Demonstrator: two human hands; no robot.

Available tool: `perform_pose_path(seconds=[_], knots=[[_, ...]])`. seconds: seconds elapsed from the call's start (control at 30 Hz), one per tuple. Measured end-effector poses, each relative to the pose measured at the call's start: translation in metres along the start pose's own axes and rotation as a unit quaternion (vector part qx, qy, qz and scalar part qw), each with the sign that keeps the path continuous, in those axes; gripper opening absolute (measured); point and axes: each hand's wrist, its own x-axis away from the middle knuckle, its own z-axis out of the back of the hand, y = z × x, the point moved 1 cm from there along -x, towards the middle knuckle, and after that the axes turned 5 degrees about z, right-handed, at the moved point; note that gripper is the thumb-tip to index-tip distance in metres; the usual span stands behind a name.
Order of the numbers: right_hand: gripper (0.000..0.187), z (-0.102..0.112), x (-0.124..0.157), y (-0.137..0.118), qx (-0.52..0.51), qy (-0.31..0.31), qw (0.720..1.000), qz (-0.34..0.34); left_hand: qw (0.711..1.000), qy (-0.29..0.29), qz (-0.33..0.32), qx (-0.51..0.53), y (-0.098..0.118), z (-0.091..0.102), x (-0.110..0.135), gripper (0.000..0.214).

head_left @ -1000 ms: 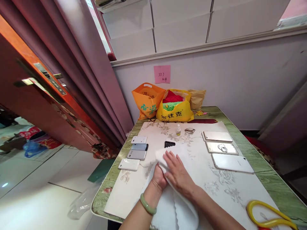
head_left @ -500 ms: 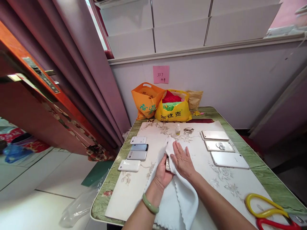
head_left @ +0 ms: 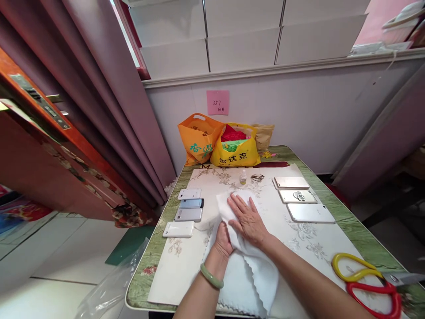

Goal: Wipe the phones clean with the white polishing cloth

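My left hand [head_left: 223, 240] is closed under the folded white cloth [head_left: 237, 270]. It grips a keypad phone that showed a moment earlier, but the cloth now covers it. Flat on top of the cloth lies my right hand [head_left: 247, 220], its fingers stretched out and the thumb apart, pressing over the left hand. To the left stand out a white phone [head_left: 178, 229], a silver phone [head_left: 188, 215] and a blue phone [head_left: 191, 203], with another white phone [head_left: 189, 193] behind. On the right are a white phone [head_left: 311, 213], a phone with a ring holder [head_left: 288, 196] and a gold phone [head_left: 291, 182].
Large scissors [head_left: 368, 277] with yellow and red handles lie at the front right. Beyond the cloth are a small bottle [head_left: 243, 177] and glasses [head_left: 257, 177]. An orange bag [head_left: 199, 139] and a yellow bag [head_left: 236, 153] stand at the table's back edge.
The cloth now covers the keypad phone that was partly visible in my left hand. My left fingers have curled in more, and my right hand still lies flat. The view has shifted slightly.
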Motion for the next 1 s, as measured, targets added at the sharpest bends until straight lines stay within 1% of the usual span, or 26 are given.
perform_pose_path(seconds=[0.07, 0.13, 0.17, 0.2, 0.27, 0.3, 0.33, 0.37, 0.4, 0.47, 0.5, 0.53, 0.57, 0.63, 0.77, 0.8, 0.87, 0.93, 1.0], knots=[[0.055, 0.002, -0.006, 0.012, -0.01, 0.037, 0.998, -0.052, 0.998, -0.026, 0.033, 0.05, 0.001, -0.007, 0.002, 0.037], [0.05, 0.008, -0.008, 0.022, -0.058, 0.096, 0.988, -0.108, 0.995, -0.053, 0.028, 0.08, 0.003, -0.012, 0.006, 0.041], [0.049, 0.011, -0.008, 0.026, -0.095, 0.135, 0.976, -0.141, 0.995, -0.062, 0.016, 0.073, 0.004, -0.014, 0.008, 0.044], [0.049, 0.015, -0.007, 0.029, -0.139, 0.179, 0.957, -0.179, 0.996, -0.066, 0.012, 0.055, 0.004, -0.015, 0.009, 0.044], [0.053, 0.023, -0.005, 0.031, -0.228, 0.261, 0.902, -0.256, 0.998, -0.064, 0.02, 0.017, 0.004, -0.016, 0.011, 0.041], [0.055, 0.026, -0.004, 0.031, -0.262, 0.288, 0.878, -0.28, 0.998, -0.059, 0.023, 0.005, 0.004, -0.017, 0.012, 0.039], [0.057, 0.028, -0.005, 0.03, -0.282, 0.302, 0.865, -0.283, 0.998, -0.053, 0.02, -0.002, 0.004, -0.017, 0.012, 0.038], [0.056, 0.03, -0.005, 0.028, -0.286, 0.299, 0.871, -0.264, 0.998, -0.053, 0.014, -0.008, 0.003, -0.018, 0.012, 0.039], [0.055, 0.031, -0.007, 0.026, -0.272, 0.278, 0.893, -0.225, 0.998, -0.055, 0.005, -0.013, 0.003, -0.019, 0.011, 0.04], [0.05, 0.031, -0.011, 0.021, -0.208, 0.186, 0.952, -0.124, 0.998, -0.055, -0.003, -0.026, 0.003, -0.021, 0.009, 0.041], [0.049, 0.03, -0.012, 0.019, -0.169, 0.131, 0.973, -0.084, 0.998, -0.051, -0.002, -0.031, 0.002, -0.021, 0.008, 0.042], [0.048, 0.029, -0.012, 0.017, -0.134, 0.08, 0.986, -0.056, 0.998, -0.045, 0.0, -0.033, 0.002, -0.021, 0.007, 0.042], [0.049, 0.028, -0.012, 0.015, -0.107, 0.041, 0.993, -0.04, 0.999, -0.038, 0.002, -0.03, 0.002, -0.021, 0.006, 0.042], [0.053, 0.026, -0.006, 0.008, -0.073, 0.002, 0.997, -0.024, 0.999, -0.035, 0.015, -0.01, 0.0, -0.018, 0.005, 0.042], [0.057, 0.027, 0.021, -0.017, -0.052, -0.019, 0.998, 0.019, 0.996, -0.063, 0.044, 0.041, -0.007, -0.004, 0.009, 0.042], [0.057, 0.027, 0.028, -0.023, -0.049, -0.025, 0.998, 0.032, 0.996, -0.058, 0.047, 0.044, -0.009, 0.001, 0.011, 0.043], [0.055, 0.03, 0.039, -0.031, -0.047, -0.043, 0.997, 0.051, 0.998, -0.02, 0.044, 0.038, -0.012, 0.011, 0.015, 0.046], [0.054, 0.033, 0.041, -0.031, -0.046, -0.062, 0.995, 0.056, 0.999, 0.006, 0.045, 0.027, -0.012, 0.014, 0.016, 0.048], [0.052, 0.036, 0.033, -0.022, -0.042, -0.07, 0.996, 0.041, 0.998, -0.001, 0.061, 0.018, -0.009, 0.008, 0.013, 0.052]])
